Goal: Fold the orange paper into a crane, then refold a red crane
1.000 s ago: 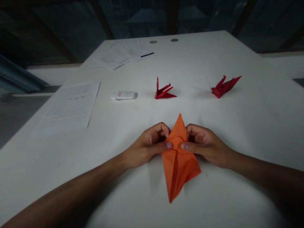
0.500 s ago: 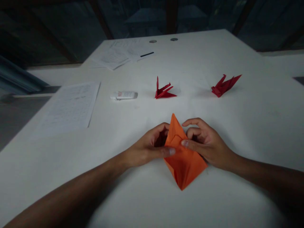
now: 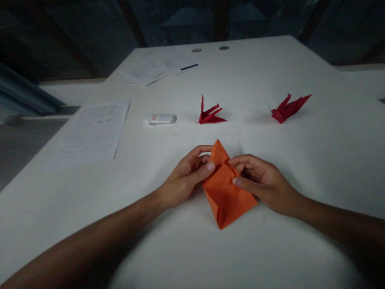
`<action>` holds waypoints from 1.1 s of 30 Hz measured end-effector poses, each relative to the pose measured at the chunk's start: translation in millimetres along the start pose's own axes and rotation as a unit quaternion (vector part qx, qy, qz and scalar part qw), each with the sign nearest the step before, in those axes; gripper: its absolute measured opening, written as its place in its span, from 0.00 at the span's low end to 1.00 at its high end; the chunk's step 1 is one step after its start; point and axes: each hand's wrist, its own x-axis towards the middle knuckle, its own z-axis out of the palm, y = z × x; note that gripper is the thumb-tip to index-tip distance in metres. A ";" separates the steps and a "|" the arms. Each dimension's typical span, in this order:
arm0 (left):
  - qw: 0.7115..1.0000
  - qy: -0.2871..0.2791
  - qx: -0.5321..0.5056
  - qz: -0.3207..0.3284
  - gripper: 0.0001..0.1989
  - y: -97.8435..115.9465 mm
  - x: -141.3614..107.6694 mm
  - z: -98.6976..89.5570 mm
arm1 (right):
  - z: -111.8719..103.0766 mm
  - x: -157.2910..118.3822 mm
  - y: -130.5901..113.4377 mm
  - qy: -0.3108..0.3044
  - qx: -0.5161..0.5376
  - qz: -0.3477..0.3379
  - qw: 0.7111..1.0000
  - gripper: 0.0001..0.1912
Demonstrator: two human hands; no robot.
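Observation:
An orange folded paper (image 3: pixel 230 198) is held between my two hands above the white table, one narrow point facing away from me and a wider part towards me. My left hand (image 3: pixel 188 176) pinches its upper left edge, thumb on top and fingers behind. On the right edge, my right hand (image 3: pixel 263 178) grips it with the thumb in front; the index fingertip touches near the upper fold. Beyond the hands stand two red folded paper birds, one in the middle (image 3: pixel 210 116) and one to the right (image 3: pixel 289 109).
A white labelled device (image 3: pixel 159 119) lies left of the middle bird. Printed sheets (image 3: pixel 93 130) are at the left, with more papers (image 3: pixel 147 70) and a black strip (image 3: pixel 189 67) farther back. Two small round discs (image 3: pixel 197 50) sit near the far edge of the table (image 3: pixel 255 52).
My left thumb has moved up the orange paper, towards its far point. The paper's near corner has shifted up and left, and my right index finger now touches the edge.

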 end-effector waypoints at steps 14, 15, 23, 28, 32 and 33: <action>0.995 0.002 -0.098 0.023 0.21 -0.4 3.4 1.9 | -7.8 6.3 5.7 0.040 0.055 0.014 0.998 0.09; 0.996 0.010 -0.087 0.028 0.17 -0.6 3.5 2.1 | -8.4 6.3 6.8 0.042 0.056 0.012 0.997 0.09; 0.998 0.001 -0.067 -0.009 0.10 -3.9 2.7 1.4 | -10.7 4.5 9.7 0.065 0.044 0.006 0.997 0.09; 0.993 -0.105 0.015 0.059 0.16 8.7 -4.9 1.6 | -9.1 6.7 2.3 0.077 0.126 0.058 0.987 0.11; 0.954 -0.167 0.219 0.122 0.16 22.3 -16.2 9.1 | -8.2 11.0 0.1 0.067 0.177 0.077 0.979 0.13; 0.945 -0.165 0.244 0.139 0.18 22.6 -18.6 11.7 | -8.3 11.6 0.3 0.062 0.183 0.076 0.978 0.13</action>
